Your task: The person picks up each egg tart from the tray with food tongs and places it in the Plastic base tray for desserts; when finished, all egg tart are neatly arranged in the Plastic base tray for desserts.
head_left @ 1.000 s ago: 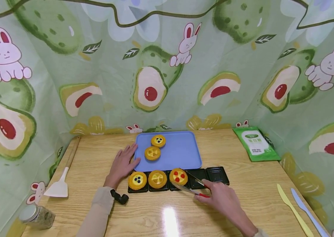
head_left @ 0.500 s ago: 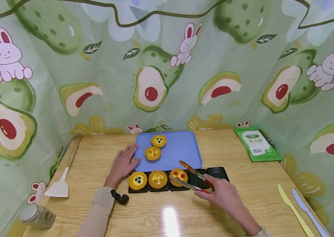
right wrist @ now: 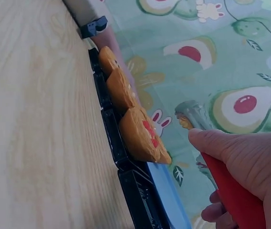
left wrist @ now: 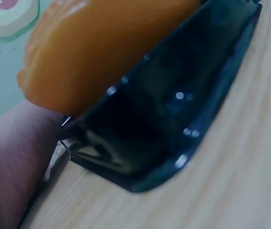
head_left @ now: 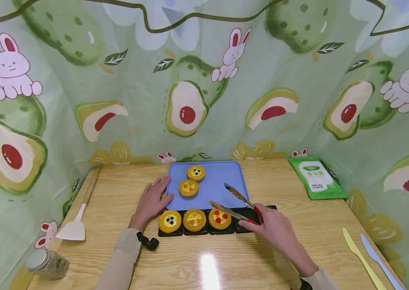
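My right hand (head_left: 275, 230) grips red-handled metal tongs (head_left: 234, 201), whose open tips hang empty above the blue tray (head_left: 226, 183) and the black compartment tray (head_left: 242, 226). Three tarts sit in that black tray: a blueberry one (head_left: 169, 221), a yellow one (head_left: 194, 220) and a red-dotted one (head_left: 220, 218). Two more tarts (head_left: 188, 187) (head_left: 196, 173) lie on the blue tray. My left hand (head_left: 150, 201) rests flat on the table, fingertips at the blue tray's left edge. In the right wrist view the hand (right wrist: 243, 162) holds the red handle (right wrist: 231, 193) beside the tarts (right wrist: 140, 136).
A white spatula (head_left: 75, 225) and a glass jar (head_left: 46, 264) lie at the left. A green packet (head_left: 316, 177) sits at the back right. A yellow knife (head_left: 360, 257) and a blue knife (head_left: 380, 262) lie at the right edge. Printed cloth walls surround the table.
The tongs let go of the red-dotted tart in the third black compartment, opened, and rose away toward the blue tray. My left hand stayed put.
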Available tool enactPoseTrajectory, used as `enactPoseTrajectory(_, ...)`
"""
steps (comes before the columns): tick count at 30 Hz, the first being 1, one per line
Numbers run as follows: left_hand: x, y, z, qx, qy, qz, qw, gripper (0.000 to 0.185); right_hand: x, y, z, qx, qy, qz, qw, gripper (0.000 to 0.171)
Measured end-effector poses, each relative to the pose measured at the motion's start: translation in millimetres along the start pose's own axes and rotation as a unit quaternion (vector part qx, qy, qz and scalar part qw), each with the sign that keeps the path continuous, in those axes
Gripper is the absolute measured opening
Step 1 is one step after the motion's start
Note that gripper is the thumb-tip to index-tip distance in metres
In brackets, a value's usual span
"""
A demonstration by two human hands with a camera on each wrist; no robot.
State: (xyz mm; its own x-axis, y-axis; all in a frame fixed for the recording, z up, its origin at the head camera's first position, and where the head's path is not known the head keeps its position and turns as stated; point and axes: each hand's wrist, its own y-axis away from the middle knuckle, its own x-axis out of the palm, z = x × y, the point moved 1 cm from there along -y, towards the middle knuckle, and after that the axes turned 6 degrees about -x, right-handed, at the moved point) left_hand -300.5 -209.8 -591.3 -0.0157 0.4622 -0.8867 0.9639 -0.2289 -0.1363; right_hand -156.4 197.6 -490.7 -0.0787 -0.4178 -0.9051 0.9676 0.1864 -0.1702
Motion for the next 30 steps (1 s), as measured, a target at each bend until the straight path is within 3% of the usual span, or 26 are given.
enactPoseTrajectory(10,-0.8,-0.3,-0.8,-0.003,-0.004,0.003,1.0,0.073,1.4,-16.8,-4.4,-0.031,0.011,-0.011,0.999,0.056)
enactPoseTrajectory(23,-0.7,-0.4,0.0,-0.005,-0.002,0.006,1.0,0.074,6.3,-36.3,-8.6,-0.049,-0.021,0.001,0.999,0.053)
enactPoseTrajectory(30,-0.7,0.2,-0.5,-0.004,0.001,0.005,1.0,0.074,11.0,-55.5,-11.7,-0.07,0.041,-0.02,0.997,0.057)
